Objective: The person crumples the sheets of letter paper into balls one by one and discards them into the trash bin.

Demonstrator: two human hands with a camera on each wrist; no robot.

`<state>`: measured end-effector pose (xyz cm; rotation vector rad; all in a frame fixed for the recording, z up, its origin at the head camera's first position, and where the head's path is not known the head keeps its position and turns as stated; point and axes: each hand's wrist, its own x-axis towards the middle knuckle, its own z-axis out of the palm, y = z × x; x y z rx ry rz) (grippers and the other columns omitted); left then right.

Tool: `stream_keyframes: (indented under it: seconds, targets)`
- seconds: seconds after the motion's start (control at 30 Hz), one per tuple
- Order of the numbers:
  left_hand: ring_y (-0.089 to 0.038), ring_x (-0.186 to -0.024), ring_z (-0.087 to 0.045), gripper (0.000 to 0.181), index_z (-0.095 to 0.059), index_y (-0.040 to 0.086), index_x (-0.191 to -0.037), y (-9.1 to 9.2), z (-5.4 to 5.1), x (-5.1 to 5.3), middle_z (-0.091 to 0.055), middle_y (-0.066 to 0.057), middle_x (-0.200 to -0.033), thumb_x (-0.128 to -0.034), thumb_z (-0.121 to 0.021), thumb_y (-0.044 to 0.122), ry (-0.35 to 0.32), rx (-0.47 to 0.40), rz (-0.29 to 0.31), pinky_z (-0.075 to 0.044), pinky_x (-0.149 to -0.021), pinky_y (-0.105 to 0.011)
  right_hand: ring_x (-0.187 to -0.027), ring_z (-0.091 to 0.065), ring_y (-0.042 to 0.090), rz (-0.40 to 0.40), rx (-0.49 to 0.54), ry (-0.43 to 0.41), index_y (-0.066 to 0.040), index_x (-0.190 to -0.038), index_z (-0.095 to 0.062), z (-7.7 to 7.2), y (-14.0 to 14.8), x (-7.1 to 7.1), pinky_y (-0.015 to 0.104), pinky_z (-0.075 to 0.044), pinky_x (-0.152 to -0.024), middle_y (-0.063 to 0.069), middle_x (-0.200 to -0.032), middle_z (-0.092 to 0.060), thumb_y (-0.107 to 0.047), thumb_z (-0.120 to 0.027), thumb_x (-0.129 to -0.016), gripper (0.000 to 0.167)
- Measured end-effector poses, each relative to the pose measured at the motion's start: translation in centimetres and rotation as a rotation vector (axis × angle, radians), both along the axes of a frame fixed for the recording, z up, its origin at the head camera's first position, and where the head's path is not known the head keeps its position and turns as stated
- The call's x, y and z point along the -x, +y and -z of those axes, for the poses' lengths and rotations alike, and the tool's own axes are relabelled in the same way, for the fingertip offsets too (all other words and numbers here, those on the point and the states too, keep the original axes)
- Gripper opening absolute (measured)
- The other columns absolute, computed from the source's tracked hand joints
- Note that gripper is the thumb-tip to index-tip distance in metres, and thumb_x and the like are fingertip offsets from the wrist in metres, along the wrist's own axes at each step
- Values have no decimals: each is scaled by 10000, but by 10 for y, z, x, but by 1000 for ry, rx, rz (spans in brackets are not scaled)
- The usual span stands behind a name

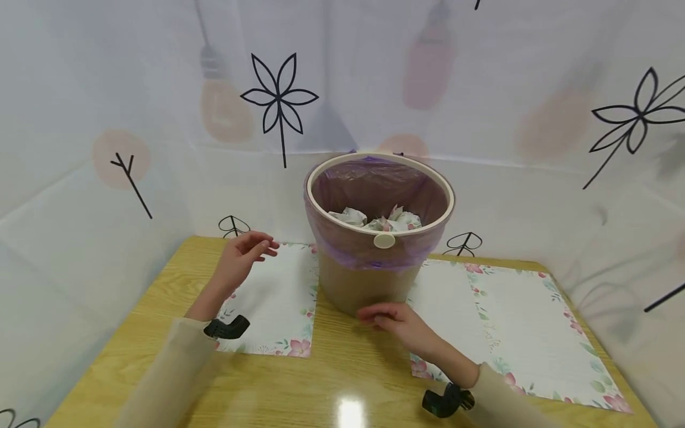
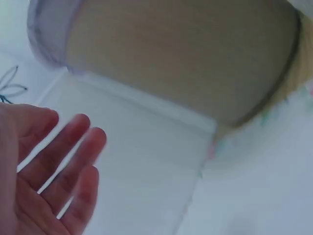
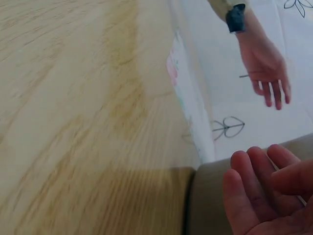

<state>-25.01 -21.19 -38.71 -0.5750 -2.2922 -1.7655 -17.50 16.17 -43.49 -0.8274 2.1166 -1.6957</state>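
Observation:
A beige trash can stands upright at the back middle of the wooden table. A translucent purple bag lines it, folded down outside and held under a cream rim ring. Crumpled floral paper lies inside. My left hand hovers to the left of the can, apart from it, fingers loosely bent around nothing. My right hand is at the can's lower front, fingers relaxed and close to its base. Whether they touch it I cannot tell. In the right wrist view those fingers hold nothing.
A flower-bordered paper sheet lies left of the can. More bordered sheets lie side by side on the right. Behind the wooden table hangs a white cloth with printed plants.

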Motion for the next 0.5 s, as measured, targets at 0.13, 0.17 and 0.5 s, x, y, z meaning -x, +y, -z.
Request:
stream_keyframes:
  seconds: [0.13, 0.17, 0.5]
  targets:
    - [-240, -983, -681, 237, -648, -7, -1161, -19, 25, -6, -693, -185, -1128, -1032, -571, 177, -68, 162, -79, -539, -778, -299, -1111, -598, 487, 9, 2, 1, 131, -1245, -606, 11, -14, 2, 502, -520, -906, 316, -1194, -628, 124, -416, -952, 349]
    - [-256, -996, -673, 227, -659, 14, -1157, -22, 31, -7, -695, -177, -1132, -1030, -577, 183, -84, 203, -98, -538, -770, -311, -1110, -600, 483, 13, 2, -3, 135, -1245, -604, 12, -17, 2, 491, -524, -902, 316, -1191, -629, 133, -421, -945, 351]
    - [-430, -1249, -515, 355, -614, 42, -1308, -50, 65, -11, -558, -239, -1363, -1009, -603, 234, -205, 571, -159, -443, -974, -582, -1242, -556, 372, 35, -95, 81, 78, -1338, -567, 17, -58, 7, 402, -454, -1028, 238, -1314, -601, 29, -553, -951, 390]
